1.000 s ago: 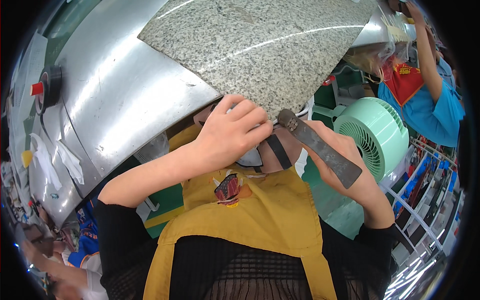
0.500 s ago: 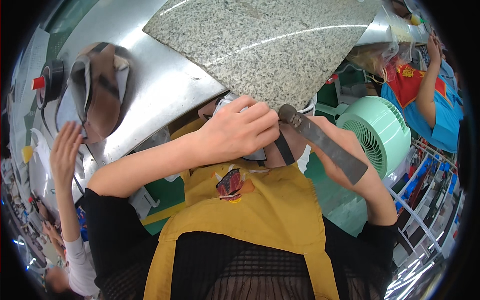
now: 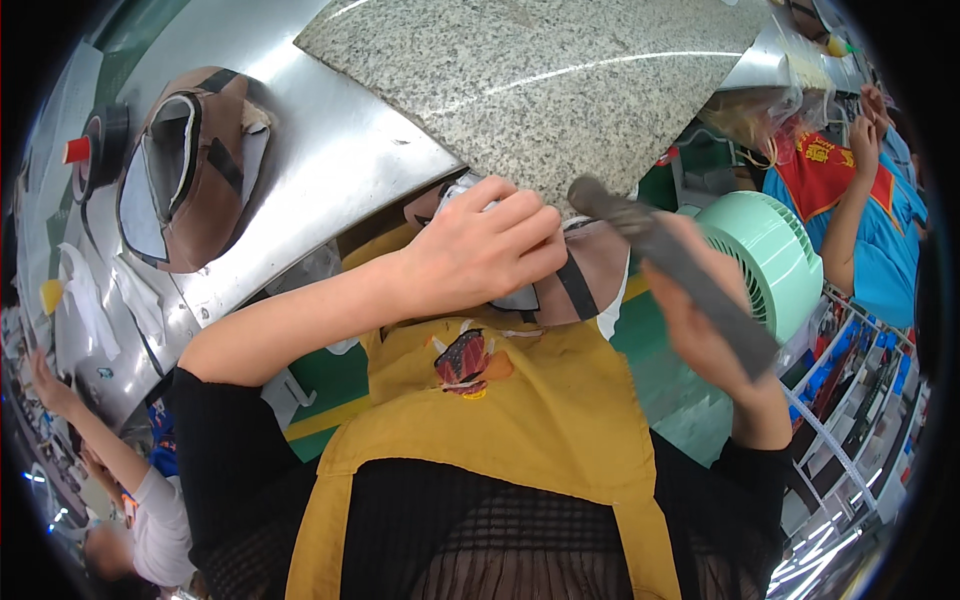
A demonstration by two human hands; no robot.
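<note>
My left hand is closed over a brown shoe upper with black strips and a pale lining, held at my lap below the stone slab. Much of the upper lies hidden under my fingers and wrist. In my right hand is a dark hammer, smeared by motion. Its rounded end is a little above the upper, close to the slab's near corner and apart from my left knuckles. A second brown shoe upper, also with black strips, stands on the metal table to the left.
The speckled stone slab rests on the metal table ahead. A black roll and white cloth scraps lie at left. A mint-green fan is close by my right arm. Co-workers are at both sides.
My right hand and the hammer have swung slightly right, away from the upper. At left, a co-worker's hand has withdrawn from the second shoe upper, which now stands still.
</note>
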